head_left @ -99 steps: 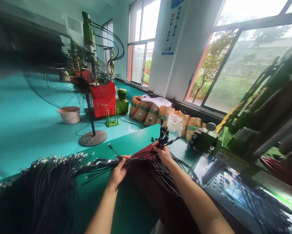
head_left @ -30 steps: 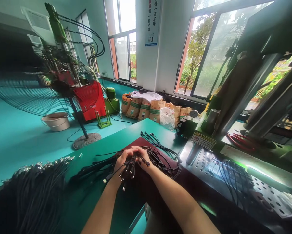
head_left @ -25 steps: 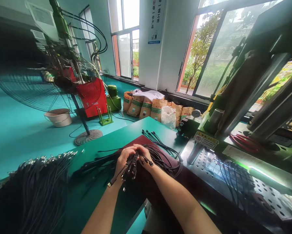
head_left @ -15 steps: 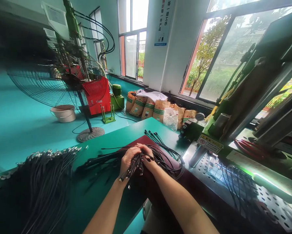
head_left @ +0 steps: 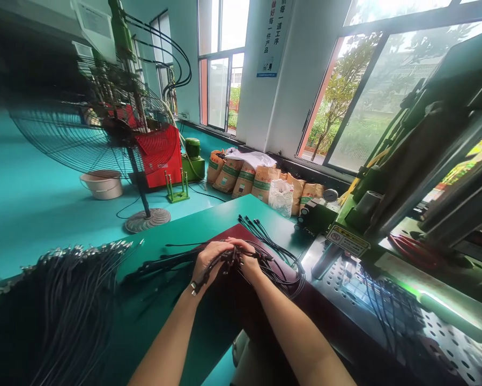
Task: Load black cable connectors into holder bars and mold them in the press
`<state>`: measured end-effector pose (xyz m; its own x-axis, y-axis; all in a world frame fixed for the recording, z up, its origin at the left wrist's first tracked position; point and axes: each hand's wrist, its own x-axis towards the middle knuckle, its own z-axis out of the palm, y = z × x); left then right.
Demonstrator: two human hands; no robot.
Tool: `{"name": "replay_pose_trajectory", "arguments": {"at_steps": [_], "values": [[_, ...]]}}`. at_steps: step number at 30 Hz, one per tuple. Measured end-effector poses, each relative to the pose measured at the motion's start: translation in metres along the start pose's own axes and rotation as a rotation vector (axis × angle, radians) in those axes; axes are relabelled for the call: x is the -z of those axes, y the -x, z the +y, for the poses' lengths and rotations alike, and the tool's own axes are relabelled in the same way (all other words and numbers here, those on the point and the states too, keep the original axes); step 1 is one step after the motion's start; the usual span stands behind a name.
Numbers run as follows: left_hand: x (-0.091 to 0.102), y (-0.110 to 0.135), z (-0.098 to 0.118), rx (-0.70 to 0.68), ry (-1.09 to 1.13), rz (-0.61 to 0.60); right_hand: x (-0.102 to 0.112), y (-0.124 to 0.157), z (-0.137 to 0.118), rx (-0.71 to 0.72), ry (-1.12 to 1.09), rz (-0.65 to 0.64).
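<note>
Both hands are closed around a bundle of black cables (head_left: pixel 214 261) over the dark red mat (head_left: pixel 241 231). My left hand (head_left: pixel 206 262) wraps the bundle from the left, and a silver connector end sticks out by its wrist. On the other side my right hand (head_left: pixel 247 262) grips the same bundle, its fingertips partly hidden by the cables. Lengths of cable trail left over the green table (head_left: pixel 176 321) and curl in loops (head_left: pixel 293 279) to the right. Several cable ends (head_left: pixel 251 221) lie just beyond the hands.
A large heap of cables with silver ends (head_left: pixel 72 289) covers the table's left side. To the right stands a green press (head_left: pixel 353 214) with a perforated metal bed (head_left: pixel 329 276) holding more cables. A fan (head_left: pixel 136 177), a bucket (head_left: pixel 102 185) and paper sacks (head_left: pixel 241 179) are beyond the table.
The bundle's connector ends, which hung down between the hands, are now gathered up, with one end lying leftward over the left wrist. The left hand has shifted slightly left.
</note>
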<state>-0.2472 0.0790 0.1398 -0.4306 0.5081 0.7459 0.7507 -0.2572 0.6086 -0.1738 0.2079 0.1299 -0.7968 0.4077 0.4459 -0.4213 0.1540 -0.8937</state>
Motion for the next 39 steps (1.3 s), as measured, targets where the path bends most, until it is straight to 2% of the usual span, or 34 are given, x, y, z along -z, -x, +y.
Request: {"name": "replay_pose_trajectory", "arguments": {"at_steps": [5, 12, 17, 27, 33, 39], "values": [[-0.008, 0.000, -0.015, 0.078, 0.020, 0.057, -0.001, -0.003, -0.007, -0.053, -0.040, -0.021], [-0.006, 0.004, -0.019, 0.119, 0.032, 0.036, 0.000, -0.002, 0.002, -0.069, -0.063, -0.026], [-0.007, 0.008, -0.022, 0.055, -0.003, 0.010, 0.001, 0.001, 0.007, -0.062, -0.053, -0.012], [-0.017, 0.009, -0.009, -0.090, -0.057, 0.154, -0.005, 0.003, -0.006, -0.037, 0.013, 0.044], [-0.012, 0.005, -0.004, -0.081, -0.070, 0.087, -0.008, 0.004, -0.016, -0.043, 0.079, 0.035], [-0.007, -0.002, 0.002, 0.041, -0.074, 0.018, -0.008, 0.008, -0.027, -0.048, 0.200, 0.010]]}}
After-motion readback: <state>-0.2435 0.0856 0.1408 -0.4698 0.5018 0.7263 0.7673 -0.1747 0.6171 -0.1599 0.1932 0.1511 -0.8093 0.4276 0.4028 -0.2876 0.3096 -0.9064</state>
